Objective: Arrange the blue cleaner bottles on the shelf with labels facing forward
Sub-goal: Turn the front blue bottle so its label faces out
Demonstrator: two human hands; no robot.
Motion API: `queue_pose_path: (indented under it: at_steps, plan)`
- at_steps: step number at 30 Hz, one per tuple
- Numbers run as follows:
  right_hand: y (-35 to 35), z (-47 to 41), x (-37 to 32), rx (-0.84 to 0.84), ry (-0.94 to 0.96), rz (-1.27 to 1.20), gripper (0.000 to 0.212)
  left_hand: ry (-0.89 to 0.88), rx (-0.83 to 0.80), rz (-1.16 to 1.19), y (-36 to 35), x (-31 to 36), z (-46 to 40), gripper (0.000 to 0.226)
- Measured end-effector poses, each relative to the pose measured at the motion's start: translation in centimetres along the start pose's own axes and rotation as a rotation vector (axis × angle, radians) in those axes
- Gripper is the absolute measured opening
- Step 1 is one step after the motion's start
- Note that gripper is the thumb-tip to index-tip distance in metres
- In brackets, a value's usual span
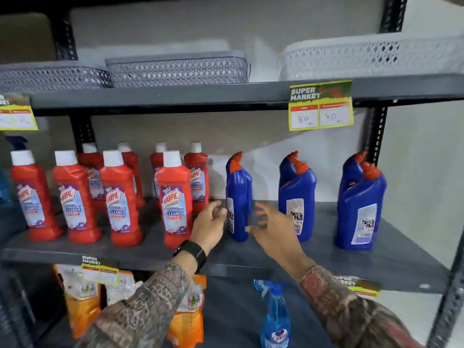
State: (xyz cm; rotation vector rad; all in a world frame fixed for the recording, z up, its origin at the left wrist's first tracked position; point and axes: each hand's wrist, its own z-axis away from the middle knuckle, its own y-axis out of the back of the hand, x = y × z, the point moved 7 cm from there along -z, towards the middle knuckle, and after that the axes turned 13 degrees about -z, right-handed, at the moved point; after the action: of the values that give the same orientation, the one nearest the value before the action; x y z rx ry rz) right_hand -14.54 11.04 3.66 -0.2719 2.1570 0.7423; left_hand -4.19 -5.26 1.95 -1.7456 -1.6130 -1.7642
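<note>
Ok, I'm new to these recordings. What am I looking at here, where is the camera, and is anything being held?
There is no robot here. A person wears a wide-angle camera on the head, so you look forward and down at their own two hands in front of a shop shelf.

On that shelf stand red bathroom cleaner bottles on the left and blue cleaner bottles on the right, in three groups. The nearest blue bottle is turned sideways, and the two groups further right show what looks like their back labels.

The left hand and right hand are open on either side of the nearest blue bottle. The left fingertips are at its label; neither hand grips it yet. Nothing is held.
</note>
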Motion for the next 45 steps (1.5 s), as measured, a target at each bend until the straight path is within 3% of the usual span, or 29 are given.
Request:
queue_pose_path:
  at_steps: [5, 8, 11, 15, 21, 25, 27, 31, 33, 35, 38, 40, 43, 45]
  plan:
    - [-1.8, -0.5, 0.5, -0.007, -0.131, -0.06, 0.071, 0.053, -0.075, 0.085, -0.5, 0.2, -1.8, 0.049]
    - [-2.9, -0.5, 0.6, 0.003, -0.13, -0.009, 0.075, 0.053, -0.161, 0.171, -1.4, 0.1, -1.7, 0.037]
    - [-3.8, -0.7, 0.9, 0.03, -0.13, -0.013, 0.066, 0.074, -0.205, 0.304, -2.2, -1.0, -2.3, 0.025]
    - [-4.1, -1.0, 0.6, 0.041, -0.071, 0.08, 0.057, 0.08, -0.209, 0.368, -2.0, -0.9, -2.7, 0.03]
    - [-2.2, -2.0, -1.5, 0.135, 0.051, 0.137, 0.05, -0.093, -0.337, 0.364, -1.4, 3.1, -2.1, 0.05]
    - [-2.1, -2.4, -2.4, 0.112, 0.099, 0.181, 0.062, -0.164, -0.29, 0.37, -1.4, 4.6, -1.6, 0.04]
    - [-1.7, -2.6, -1.9, 0.062, 0.06, 0.029, 0.069, -0.176, -0.28, 0.419, -1.3, 4.4, -1.7, 0.036]
    - [-2.7, -3.8, -0.8, -0.232, -0.071, -0.44, 0.083, -0.218, -0.329, 0.48, -1.3, 4.9, -1.2, 0.04]
    - [-2.6, -4.4, -0.6, -0.223, -0.069, -0.503, 0.091, -0.241, -0.34, 0.458, -1.2, 5.2, -1.0, 0.037]
    - [-2.4, -4.5, -0.7, -0.148, -0.054, -0.468, 0.094, -0.281, -0.275, 0.366, -0.4, 5.3, -1.2, 0.037]
    - [-2.4, -4.5, -0.4, -0.062, -0.026, -0.398, 0.093, -0.294, 0.005, 0.145, 1.9, 5.4, -1.5, 0.037]
    - [-2.5, -4.6, 0.0, -0.074, -0.035, -0.414, 0.089, -0.271, 0.097, 0.096, 2.5, 5.3, -1.5, 0.03]
    - [-2.0, -5.0, 0.7, -0.144, -0.083, -0.562, 0.069, -0.26, 0.111, 0.119, 2.8, 4.7, -1.9, 0.026]
    - [-1.7, -5.3, 1.0, -0.175, -0.092, -0.567, 0.068, -0.271, 0.073, 0.193, 2.8, 4.5, -1.9, 0.025]
